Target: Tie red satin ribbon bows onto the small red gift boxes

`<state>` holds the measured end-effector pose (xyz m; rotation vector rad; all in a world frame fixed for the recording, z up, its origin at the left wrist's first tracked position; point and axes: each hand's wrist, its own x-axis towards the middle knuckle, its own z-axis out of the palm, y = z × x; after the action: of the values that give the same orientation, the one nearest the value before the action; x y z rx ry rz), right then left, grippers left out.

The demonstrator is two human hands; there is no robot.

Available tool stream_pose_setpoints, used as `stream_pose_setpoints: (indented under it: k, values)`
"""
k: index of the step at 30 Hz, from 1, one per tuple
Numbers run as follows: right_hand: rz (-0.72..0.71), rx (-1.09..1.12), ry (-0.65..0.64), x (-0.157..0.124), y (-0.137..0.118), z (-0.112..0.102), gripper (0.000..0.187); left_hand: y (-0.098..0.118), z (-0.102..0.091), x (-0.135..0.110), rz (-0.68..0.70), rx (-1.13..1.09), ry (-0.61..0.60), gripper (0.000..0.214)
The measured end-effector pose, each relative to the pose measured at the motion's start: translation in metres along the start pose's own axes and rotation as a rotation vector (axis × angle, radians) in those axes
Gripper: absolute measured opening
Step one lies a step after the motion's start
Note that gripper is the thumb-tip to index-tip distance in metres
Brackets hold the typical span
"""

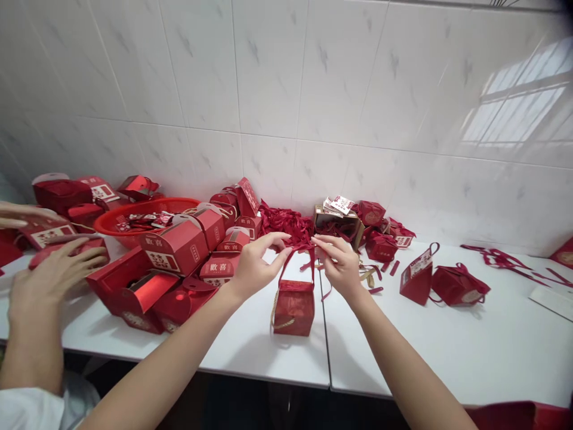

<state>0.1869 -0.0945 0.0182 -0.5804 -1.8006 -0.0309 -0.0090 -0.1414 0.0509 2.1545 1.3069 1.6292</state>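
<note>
A small red gift box point(294, 306) stands upright on the white table point(470, 352) in front of me. A red ribbon point(296, 253) rises from its top. My left hand point(256, 263) pinches the ribbon's left end above the box. My right hand point(339, 263) pinches the right end, fingers closed on it. Both hands hover just over the box top.
Another person's hands point(49, 272) reach in at the left over a pile of red boxes point(179, 251) and a red basin point(134, 218). Loose ribbons point(286, 221) lie by the tiled wall. Two finished red boxes point(441, 280) sit at the right.
</note>
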Motion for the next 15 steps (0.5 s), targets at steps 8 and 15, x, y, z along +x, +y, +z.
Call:
stream_pose_setpoints:
  k: [8, 15]
  values:
    - [0.535, -0.222, 0.07, -0.059, 0.018, -0.028, 0.025, -0.053, -0.03, -0.027, 0.008, 0.354, -0.065, 0.012]
    - [0.848, -0.454, -0.018, -0.136, 0.044, -0.063, 0.024, -0.091, -0.039, -0.078, -0.066, 0.582, -0.33, 0.024]
